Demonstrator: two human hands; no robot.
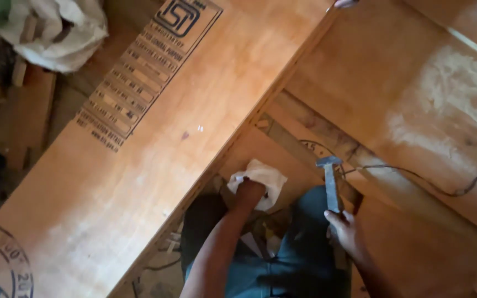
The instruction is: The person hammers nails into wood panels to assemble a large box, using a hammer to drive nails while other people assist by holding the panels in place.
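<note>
While my left hand (248, 193) clutches a white cloth (260, 179) against the plywood board's (139, 160) edge, my right hand (344, 229) grips the raised hammer (331, 179), so nailing looks unfinished.

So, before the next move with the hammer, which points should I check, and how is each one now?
1. Right hand holds the hammer: ok, grip closed on the handle.
2. Hammer head raised clear of the wood: ok.
3. Left hand keeps the white cloth against the plywood sheet edge: ok.
4. Left hand apart from the hammer head: ok.
5. Cable out of the swing path: not ok, it runs close beside the hammer.
6. Nail or target in place: cannot tell, none visible.
</note>
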